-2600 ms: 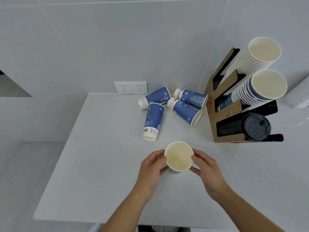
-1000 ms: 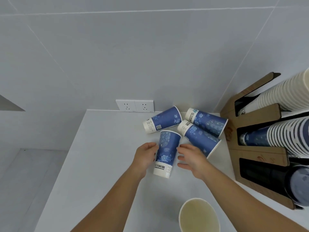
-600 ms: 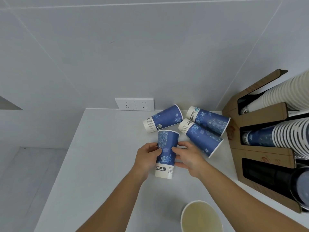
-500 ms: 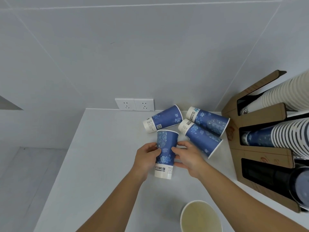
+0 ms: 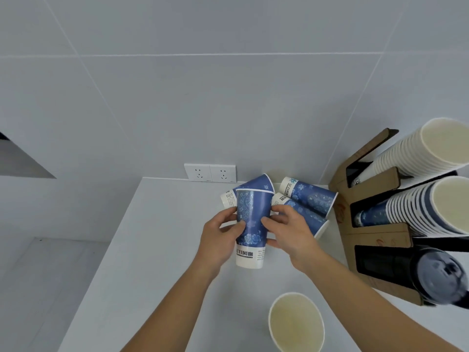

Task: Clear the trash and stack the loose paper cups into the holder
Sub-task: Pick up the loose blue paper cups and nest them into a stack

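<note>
Gripping one blue paper cup [image 5: 252, 224], both hands' fingers [image 5: 238, 226] clench it; its white-band lettering is unreadable.

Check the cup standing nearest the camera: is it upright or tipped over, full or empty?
Upright and empty. The near cup stands on the table with its open mouth facing up, and only its pale inside shows.

Left hand [image 5: 220, 235], right hand [image 5: 289, 229] extended forward; fingers curled, gripping
</note>
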Demonstrator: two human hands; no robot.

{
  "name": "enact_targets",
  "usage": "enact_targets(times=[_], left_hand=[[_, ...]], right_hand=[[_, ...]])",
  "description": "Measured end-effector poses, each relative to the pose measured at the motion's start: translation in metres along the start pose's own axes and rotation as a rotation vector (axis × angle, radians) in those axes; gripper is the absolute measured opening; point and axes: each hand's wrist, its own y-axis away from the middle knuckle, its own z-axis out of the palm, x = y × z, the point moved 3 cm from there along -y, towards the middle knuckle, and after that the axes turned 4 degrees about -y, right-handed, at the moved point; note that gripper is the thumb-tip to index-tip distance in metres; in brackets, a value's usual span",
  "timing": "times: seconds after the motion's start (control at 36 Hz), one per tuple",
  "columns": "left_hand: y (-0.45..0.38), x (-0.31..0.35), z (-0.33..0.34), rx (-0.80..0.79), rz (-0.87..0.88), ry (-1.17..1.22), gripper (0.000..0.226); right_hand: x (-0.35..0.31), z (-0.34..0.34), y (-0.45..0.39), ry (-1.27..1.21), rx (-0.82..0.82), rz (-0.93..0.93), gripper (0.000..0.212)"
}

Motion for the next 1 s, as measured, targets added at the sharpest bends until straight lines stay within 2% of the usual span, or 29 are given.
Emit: enact_targets(times=[0.22, 0.31, 0.58, 0.75, 0.83, 1.0], left_hand=[[0.042, 0.045, -0.004, 0.001, 0.14, 0.066, 0.037], [0.061, 0.061, -0.005, -0.025, 0.183, 0.097, 0.041], [0.113, 0.093, 0.001, -0.088, 0.342, 0.14, 0.05], [0.134, 0.093, 0.004, -0.097, 0.404, 0.069, 0.053], [0.142, 0.089, 0.005, -0.131, 0.393, 0.066, 0.054], [0.158, 0.076, 0.009, -0.165, 0.375, 0.03, 0.054]], right_hand=[[-0.045, -0.005, 0.052, 0.041, -0.033, -0.226, 0.029], [-0.06, -0.011, 0.074, 0.055, -0.048, -0.302, 0.035], [-0.09, -0.035, 0.142, 0.067, -0.124, -0.51, 0.037], [-0.087, -0.049, 0.168, -0.017, -0.153, -0.461, 0.033], [-0.083, -0.056, 0.178, -0.07, -0.17, -0.426, 0.024], [-0.076, -0.065, 0.188, -0.109, -0.124, -0.324, 0.049]])
